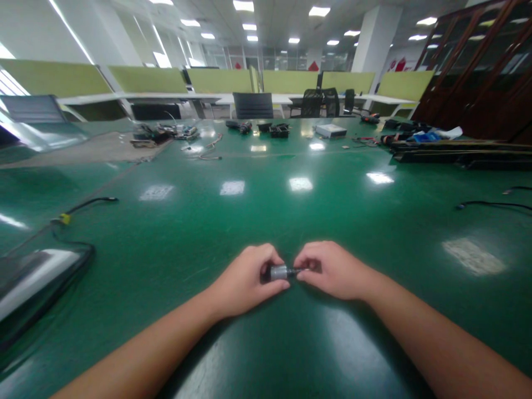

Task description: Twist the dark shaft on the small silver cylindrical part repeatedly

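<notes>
Small grey-and-black cylinder [279, 272] with thin dark end [293, 272]

Location: green bench [187, 216], toward the near edge. Left hand [248, 280]: thumb and fingers around the grey body. Right hand [332, 270]: fingertips pinched on the thin end. Also present: pale flat box [331, 131], near the far edge.

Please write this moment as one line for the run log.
left hand: holds grey-black cylinder | right hand: pinches thin dark piece at cylinder's end | joined: cannot tell | surface: green tabletop

Head view, facing forward and down; hands [249, 274] [334, 270] near, table [195, 221] beyond.
</notes>
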Motion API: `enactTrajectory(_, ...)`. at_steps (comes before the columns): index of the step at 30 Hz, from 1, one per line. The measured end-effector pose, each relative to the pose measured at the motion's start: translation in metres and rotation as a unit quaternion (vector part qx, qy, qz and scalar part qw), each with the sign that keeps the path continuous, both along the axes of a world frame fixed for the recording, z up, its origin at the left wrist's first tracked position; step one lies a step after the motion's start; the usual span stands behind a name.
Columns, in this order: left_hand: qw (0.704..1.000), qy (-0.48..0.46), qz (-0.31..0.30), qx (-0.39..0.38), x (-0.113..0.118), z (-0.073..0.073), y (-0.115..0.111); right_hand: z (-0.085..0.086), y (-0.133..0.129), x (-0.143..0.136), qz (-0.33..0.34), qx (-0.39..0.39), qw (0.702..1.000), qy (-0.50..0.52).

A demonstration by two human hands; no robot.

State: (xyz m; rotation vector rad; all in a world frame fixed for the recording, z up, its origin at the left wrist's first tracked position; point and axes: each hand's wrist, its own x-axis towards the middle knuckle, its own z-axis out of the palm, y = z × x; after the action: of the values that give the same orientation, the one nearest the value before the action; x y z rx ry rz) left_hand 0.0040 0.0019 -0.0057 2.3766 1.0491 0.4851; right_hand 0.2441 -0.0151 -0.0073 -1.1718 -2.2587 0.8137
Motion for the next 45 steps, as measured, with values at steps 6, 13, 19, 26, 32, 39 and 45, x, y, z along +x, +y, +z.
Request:
enactTrajectory(6, 1.000, -0.020, 0.006, 0.012, 0.000, -0.002, -0.001, -0.007, -0.002, -0.018, -0.001, 0.052, 0.999, 0.002)
enactTrajectory(13, 1.000, -0.018, -0.022, 0.001, -0.002, -0.001, 0.002, -0.006, -0.001, -0.015, 0.013, 0.059, 0.998, 0.006)
enactTrajectory(19, 1.000, 0.004, -0.012, -0.005, -0.003, 0.000, 0.002, -0.008, 0.000, -0.016, 0.014, 0.066, 0.998, -0.004)
enactTrajectory(26, 1.000, 0.001, -0.004, 0.002, -0.001, 0.000, 0.001, -0.008, -0.001, -0.014, 0.011, 0.060, 0.998, -0.018)
enactTrajectory(32, 1.000, 0.001, -0.009, 0.003, -0.001, 0.001, 0.001, -0.005, -0.003, -0.015, 0.014, 0.060, 0.998, -0.018)
enactTrajectory(39, 1.000, -0.001, -0.008, 0.002, 0.000, 0.002, 0.000, -0.001, -0.004, -0.013, 0.017, 0.060, 0.998, -0.024)
enactTrajectory(45, 1.000, -0.001, -0.008, 0.001, 0.000, 0.003, -0.001, -0.001, -0.003, -0.013, 0.014, 0.060, 0.998, -0.026)
